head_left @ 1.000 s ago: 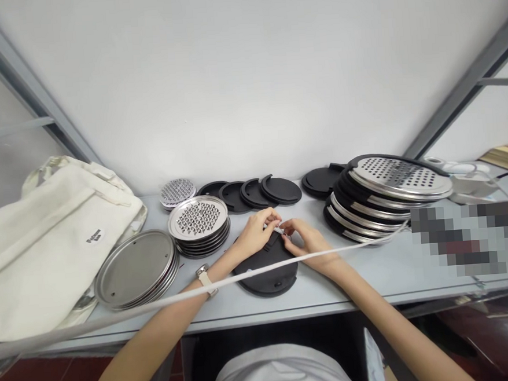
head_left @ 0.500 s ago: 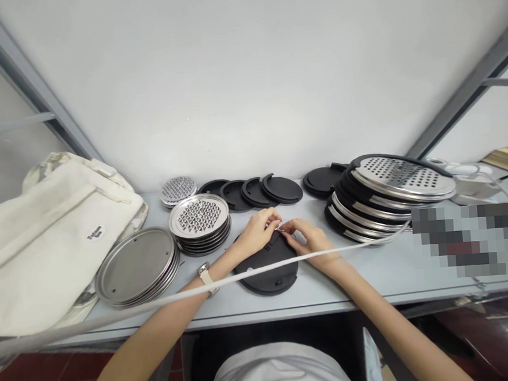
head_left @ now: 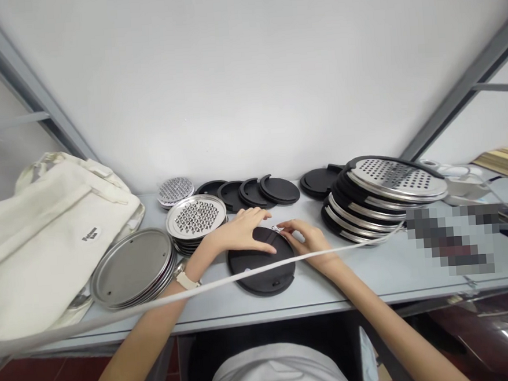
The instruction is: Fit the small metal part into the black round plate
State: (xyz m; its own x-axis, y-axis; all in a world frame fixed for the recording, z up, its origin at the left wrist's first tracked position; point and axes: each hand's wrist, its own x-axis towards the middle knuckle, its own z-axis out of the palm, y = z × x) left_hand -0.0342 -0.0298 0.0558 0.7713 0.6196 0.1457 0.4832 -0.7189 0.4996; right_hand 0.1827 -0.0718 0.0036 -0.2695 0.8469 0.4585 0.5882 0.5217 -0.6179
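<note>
A round black plastic disc [head_left: 260, 277] lies flat on the table before me, with a round hole near its front edge. My left hand [head_left: 242, 232] is over its back left part, thumb and fingers spread, holding nothing. At the disc's back right edge my right hand [head_left: 306, 239] pinches a small shiny metal piece [head_left: 276, 228]; its exact kind is too small to make out. Left of the disc stands a stack of metal grater plates [head_left: 197, 216], close behind my left wrist. A stack of plain metal discs [head_left: 133, 265] sits nearer the bag.
Black round holders [head_left: 280, 190] lie overlapping along the wall. On the right rises a tall stack of grater plates in black holders [head_left: 398, 177]. A cream bag [head_left: 57, 239] fills the left end. A pale cord [head_left: 225, 283] crosses the view in front of my arms.
My left hand has let go near the metal piece, moved left and spread its fingers. My right hand stays at the disc's back edge with the metal piece. The view has shifted slightly.
</note>
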